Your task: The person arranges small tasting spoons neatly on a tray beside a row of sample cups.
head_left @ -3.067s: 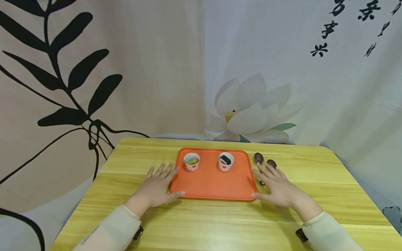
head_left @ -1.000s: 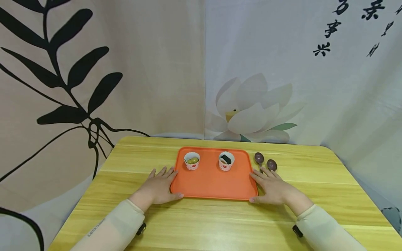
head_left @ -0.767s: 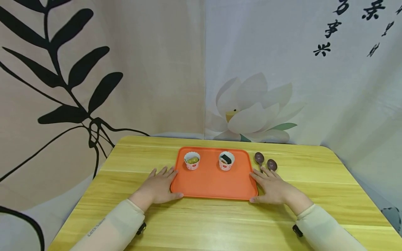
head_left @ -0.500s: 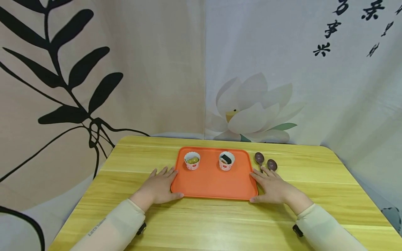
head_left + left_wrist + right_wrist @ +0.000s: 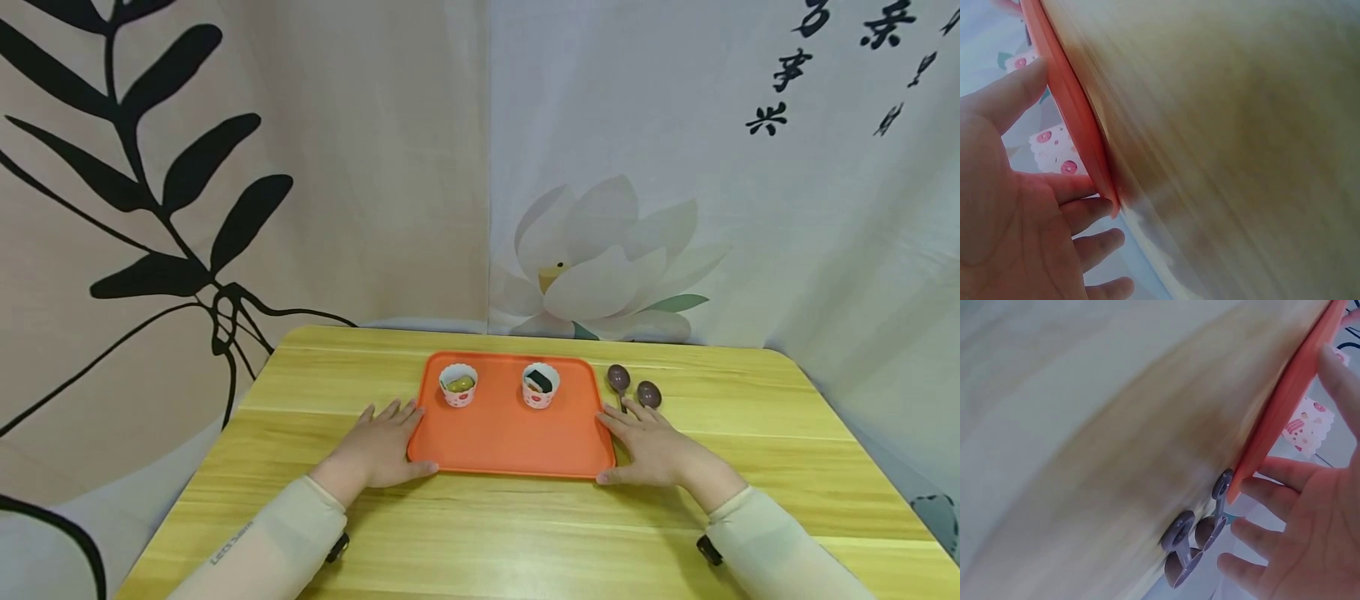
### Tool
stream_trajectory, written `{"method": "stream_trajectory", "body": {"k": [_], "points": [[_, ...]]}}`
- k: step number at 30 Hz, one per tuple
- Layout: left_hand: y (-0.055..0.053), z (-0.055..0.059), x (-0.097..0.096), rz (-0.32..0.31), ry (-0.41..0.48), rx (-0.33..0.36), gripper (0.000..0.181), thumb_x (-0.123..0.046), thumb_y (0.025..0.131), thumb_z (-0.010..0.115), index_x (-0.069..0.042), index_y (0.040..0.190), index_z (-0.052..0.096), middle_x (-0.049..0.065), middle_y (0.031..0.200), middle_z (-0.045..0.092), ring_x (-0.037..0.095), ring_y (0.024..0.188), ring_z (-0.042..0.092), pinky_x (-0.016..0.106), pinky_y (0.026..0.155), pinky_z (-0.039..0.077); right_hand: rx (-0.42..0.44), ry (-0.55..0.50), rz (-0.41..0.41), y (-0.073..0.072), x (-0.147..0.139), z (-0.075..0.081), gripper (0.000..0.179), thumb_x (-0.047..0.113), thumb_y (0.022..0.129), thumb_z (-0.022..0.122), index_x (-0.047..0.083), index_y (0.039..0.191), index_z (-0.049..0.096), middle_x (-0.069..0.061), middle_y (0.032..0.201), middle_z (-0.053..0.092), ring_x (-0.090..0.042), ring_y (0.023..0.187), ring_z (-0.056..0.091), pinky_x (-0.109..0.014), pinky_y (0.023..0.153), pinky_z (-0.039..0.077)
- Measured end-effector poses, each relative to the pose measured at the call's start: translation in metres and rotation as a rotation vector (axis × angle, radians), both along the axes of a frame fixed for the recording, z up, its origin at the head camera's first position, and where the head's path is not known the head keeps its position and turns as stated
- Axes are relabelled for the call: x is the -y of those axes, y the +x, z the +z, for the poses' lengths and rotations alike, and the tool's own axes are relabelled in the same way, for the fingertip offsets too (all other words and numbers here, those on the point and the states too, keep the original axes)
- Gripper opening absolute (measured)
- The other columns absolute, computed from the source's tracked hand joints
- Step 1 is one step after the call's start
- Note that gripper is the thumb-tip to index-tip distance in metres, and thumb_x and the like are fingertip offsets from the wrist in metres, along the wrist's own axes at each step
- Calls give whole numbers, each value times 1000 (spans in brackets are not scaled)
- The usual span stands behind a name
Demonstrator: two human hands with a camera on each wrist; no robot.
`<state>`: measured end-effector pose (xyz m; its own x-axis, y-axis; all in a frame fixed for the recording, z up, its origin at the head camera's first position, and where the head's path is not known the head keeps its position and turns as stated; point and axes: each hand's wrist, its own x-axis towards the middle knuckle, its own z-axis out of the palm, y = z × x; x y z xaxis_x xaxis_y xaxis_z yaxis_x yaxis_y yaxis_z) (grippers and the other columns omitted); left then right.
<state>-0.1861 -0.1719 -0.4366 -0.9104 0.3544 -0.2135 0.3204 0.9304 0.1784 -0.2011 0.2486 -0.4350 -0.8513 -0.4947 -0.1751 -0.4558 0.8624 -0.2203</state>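
Observation:
An orange tray lies on the wooden table in the head view. Towards its far side stand two paper cups: the left cup holds yellow-green pieces, the right cup something black and white. At the tray's left edge is my left hand, its fingers extended and fingertips touching the rim. My right hand touches the right edge in the same way, thumb at the near corner. Beyond it lie two dark brown spoons, one spoon nearer the tray and another spoon, handles partly hidden by the fingers.
The wooden table extends around the tray, with bare surface in front and on both sides. Behind it hangs a pale curtain printed with leaves, a lotus and characters. Ring-ended spoon handles show close to the right fingers.
Since about three seconds ago, both hands have settled on the tray's side edges, the right one shifting left and uncovering more of the spoon bowls. Over the last second they have stayed still.

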Motion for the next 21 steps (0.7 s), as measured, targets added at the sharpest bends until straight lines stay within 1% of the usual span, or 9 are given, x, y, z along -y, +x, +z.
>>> {"method": "stream_trajectory", "body": {"k": [5, 11, 21], "points": [[-1, -1, 1, -1, 1, -3, 94, -65, 89, 61, -4, 155, 36, 14, 161, 31, 39, 149, 22, 62, 118, 15, 7, -10, -9, -1, 1, 2, 98, 66, 79, 72, 5, 151, 44, -18, 157, 38, -49, 147, 18, -69, 114, 17], [-1, 0, 1, 0, 8, -11, 94, -66, 88, 62, -4, 154, 38, 14, 161, 31, 40, 149, 23, 62, 118, 16, 14, -24, -18, -1, 1, 3, 95, 61, 79, 75, 6, 150, 46, -17, 156, 40, -49, 146, 18, -70, 113, 18], [-2, 1, 1, -4, 4, -14, 96, -66, 87, 64, -3, 154, 38, 14, 161, 32, 40, 149, 23, 61, 118, 16, 17, -43, -4, -4, -1, 3, 88, 54, 80, 79, 5, 148, 49, -17, 153, 44, -51, 145, 21, -70, 111, 22]]}}
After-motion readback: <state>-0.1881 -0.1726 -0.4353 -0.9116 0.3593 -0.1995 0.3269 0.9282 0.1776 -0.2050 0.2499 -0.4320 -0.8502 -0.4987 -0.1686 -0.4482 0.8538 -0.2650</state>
